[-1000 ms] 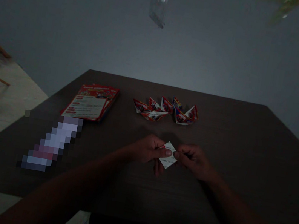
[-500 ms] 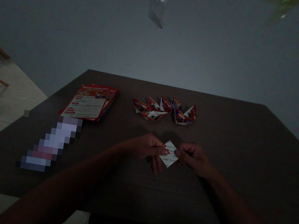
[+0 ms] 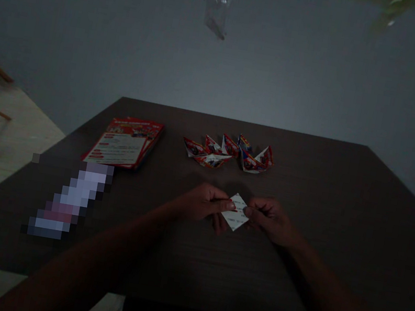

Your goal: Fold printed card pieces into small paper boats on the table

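Note:
Between my hands is a small folded paper [image 3: 235, 219], diamond-shaped, pale with printed lines and a bit of red. My left hand [image 3: 210, 205] pinches its left side, thumb on top and the other fingers curled beneath. At the right corner my right hand [image 3: 266, 218] grips it between thumb and finger. The paper is held above the dark table, near its middle. Just beyond it stand folded paper boats, one red and white [image 3: 212, 160] on the left and one red and blue [image 3: 256, 163] on the right, with more folded points close behind.
A stack of red printed leaflets [image 3: 119, 148] lies at the left of the dark wooden table [image 3: 324, 196]. Nearer me is a pixelated pale object [image 3: 77, 195]. A grey wall [image 3: 303, 81] rises behind the table, with a clear plastic bag [image 3: 218, 6] against it.
My left thumb has shifted slightly on the folded paper, and my left fingers beneath have drawn up a little. Both hands keep their hold; the boats and leaflets stay put.

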Demonstrator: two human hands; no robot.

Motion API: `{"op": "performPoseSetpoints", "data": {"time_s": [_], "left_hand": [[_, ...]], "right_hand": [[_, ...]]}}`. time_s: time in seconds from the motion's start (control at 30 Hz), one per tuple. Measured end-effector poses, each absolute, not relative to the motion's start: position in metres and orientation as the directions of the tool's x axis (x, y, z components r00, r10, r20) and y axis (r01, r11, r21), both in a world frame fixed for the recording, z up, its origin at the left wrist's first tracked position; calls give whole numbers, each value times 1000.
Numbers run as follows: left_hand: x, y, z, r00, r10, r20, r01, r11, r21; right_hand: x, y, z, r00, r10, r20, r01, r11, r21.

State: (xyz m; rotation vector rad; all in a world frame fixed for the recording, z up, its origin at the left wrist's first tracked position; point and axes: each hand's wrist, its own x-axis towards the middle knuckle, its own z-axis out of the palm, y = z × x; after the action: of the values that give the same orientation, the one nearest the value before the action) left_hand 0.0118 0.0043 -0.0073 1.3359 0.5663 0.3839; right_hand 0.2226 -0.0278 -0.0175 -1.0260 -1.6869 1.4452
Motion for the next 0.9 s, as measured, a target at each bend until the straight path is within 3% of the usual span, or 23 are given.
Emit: {"op": "performPoseSetpoints", "data": {"time_s": [0.27,0.53,0.9], "left_hand": [[12,0,-6,784,614,-97,-25,188,982],[18,-5,-8,690,723,-36,-3,53,999],[17,-5,-7,688,726,28,59,-94,994]], "right_hand": [[223,-29,-17,-461,887,28,115,91,-989],[222,-29,-15,-506,863,12,165,111,-980],[219,-27,-15,-507,862,-21,158,68,-985]]}}
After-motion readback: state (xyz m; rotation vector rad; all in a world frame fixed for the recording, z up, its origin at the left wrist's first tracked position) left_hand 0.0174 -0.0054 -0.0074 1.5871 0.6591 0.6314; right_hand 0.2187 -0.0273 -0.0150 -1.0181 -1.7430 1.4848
